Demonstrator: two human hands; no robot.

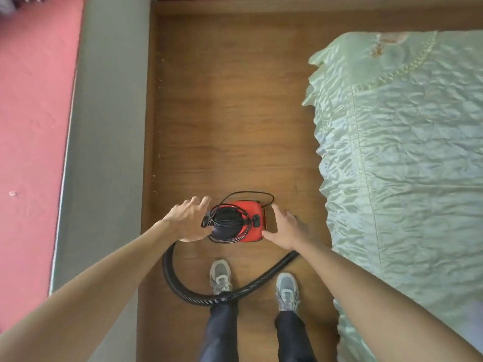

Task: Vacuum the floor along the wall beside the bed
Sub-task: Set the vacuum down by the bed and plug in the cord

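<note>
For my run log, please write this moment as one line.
left hand: open, by vacuum | right hand: open, by vacuum | cord: wound up | hose: on floor

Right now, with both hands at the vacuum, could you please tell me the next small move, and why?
Probably unwind the cord: it lies coiled on the red vacuum, the left hand and right hand are open beside it, and specks wait along the wall.

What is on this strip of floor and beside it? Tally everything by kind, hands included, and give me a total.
Vacuum cleaner: 1
Hose: 1
Cord: 1
Bed: 1
Shoes: 2, left shoe, right shoe
Hands: 2, left hand, right hand
Total: 8
</note>
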